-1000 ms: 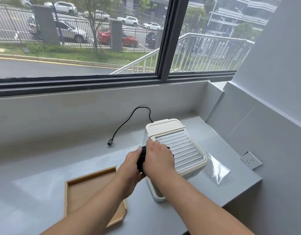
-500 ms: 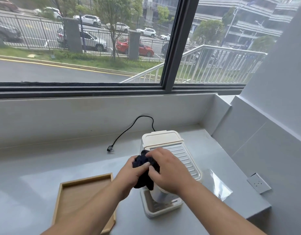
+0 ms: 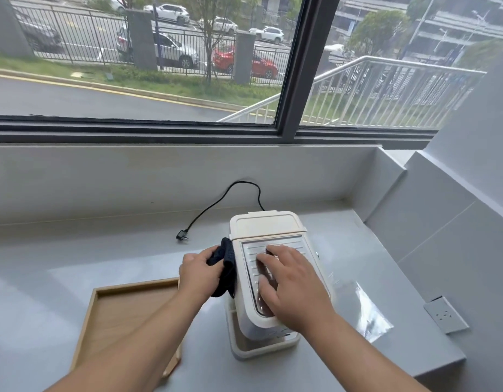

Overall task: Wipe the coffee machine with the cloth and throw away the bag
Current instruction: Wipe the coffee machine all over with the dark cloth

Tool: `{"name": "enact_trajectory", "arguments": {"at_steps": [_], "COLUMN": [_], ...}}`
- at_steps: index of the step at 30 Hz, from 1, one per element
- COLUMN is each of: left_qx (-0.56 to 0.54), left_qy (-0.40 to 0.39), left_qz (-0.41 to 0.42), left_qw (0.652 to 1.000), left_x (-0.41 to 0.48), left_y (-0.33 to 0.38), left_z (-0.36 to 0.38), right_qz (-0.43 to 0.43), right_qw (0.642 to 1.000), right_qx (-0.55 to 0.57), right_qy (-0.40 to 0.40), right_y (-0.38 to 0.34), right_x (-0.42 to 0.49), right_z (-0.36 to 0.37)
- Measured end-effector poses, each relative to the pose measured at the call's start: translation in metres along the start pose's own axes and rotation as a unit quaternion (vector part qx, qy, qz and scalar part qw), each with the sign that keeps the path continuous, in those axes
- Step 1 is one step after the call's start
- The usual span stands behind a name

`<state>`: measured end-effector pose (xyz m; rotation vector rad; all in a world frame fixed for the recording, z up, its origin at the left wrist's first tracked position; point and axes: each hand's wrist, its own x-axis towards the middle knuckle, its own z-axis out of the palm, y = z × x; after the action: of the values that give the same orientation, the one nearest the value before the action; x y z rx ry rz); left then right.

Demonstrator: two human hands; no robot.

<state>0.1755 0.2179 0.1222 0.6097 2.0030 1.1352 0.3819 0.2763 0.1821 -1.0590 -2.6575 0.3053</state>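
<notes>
A cream coffee machine (image 3: 266,226) stands on the grey counter (image 3: 103,258), with a ribbed metal plate on top. My left hand (image 3: 195,271) grips a dark cloth (image 3: 226,267) and presses it against the machine's left side. My right hand (image 3: 287,281) lies flat on the ribbed top, fingers spread, holding nothing. A clear plastic bag (image 3: 366,312) lies flat on the counter to the right of the machine.
A shallow wooden tray (image 3: 114,315) sits left of the machine. The machine's black cord and unplugged plug (image 3: 182,236) trail behind it toward the wall. A wall socket (image 3: 445,314) is on the right wall. The counter's front edge drops off at the right.
My right hand let go of the cloth and moved onto the machine's top. My left hand carried the cloth down to the machine's left side. The view moved closer.
</notes>
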Motion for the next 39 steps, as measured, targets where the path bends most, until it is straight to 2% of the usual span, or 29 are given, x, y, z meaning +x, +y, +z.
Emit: {"name": "enact_trajectory", "arguments": {"at_steps": [3, 8, 11, 15, 20, 23, 27, 33, 39], "left_qx": [-0.057, -0.112, -0.086, 0.035, 0.017, 0.016, 0.096, 0.171, 0.164], "left_qy": [-0.018, 0.041, 0.052, 0.091, 0.013, 0.010, 0.049, -0.001, -0.016], "left_qz": [0.017, 0.044, 0.067, 0.080, 0.035, 0.009, -0.008, -0.039, -0.075], "left_qw": [0.998, 0.992, 0.993, 0.992, 0.999, 1.000, 0.994, 0.985, 0.983], "left_x": [0.012, 0.032, 0.042, 0.058, 0.070, 0.072, 0.072, 0.069, 0.045], "left_y": [0.006, 0.020, 0.018, 0.000, -0.017, -0.032, -0.047, -0.075, -0.107], "left_z": [0.002, 0.014, 0.020, 0.026, 0.032, 0.039, 0.048, 0.054, 0.061], "right_qz": [0.000, 0.009, 0.008, 0.012, 0.012, 0.013, 0.010, 0.008, 0.017], "right_qw": [1.000, 1.000, 1.000, 1.000, 1.000, 1.000, 1.000, 1.000, 1.000], "right_qx": [0.001, -0.002, -0.003, -0.002, -0.003, 0.001, 0.004, 0.010, 0.012], "right_qy": [-0.004, -0.020, -0.017, -0.015, -0.017, -0.016, -0.011, -0.011, -0.008], "right_y": [0.002, 0.004, 0.004, 0.004, 0.005, 0.006, 0.007, 0.008, 0.006], "right_x": [0.000, 0.000, 0.001, 0.001, 0.001, 0.001, 0.002, 0.003, 0.003], "right_z": [0.001, 0.002, 0.001, 0.003, 0.005, 0.006, 0.006, 0.007, 0.006]}}
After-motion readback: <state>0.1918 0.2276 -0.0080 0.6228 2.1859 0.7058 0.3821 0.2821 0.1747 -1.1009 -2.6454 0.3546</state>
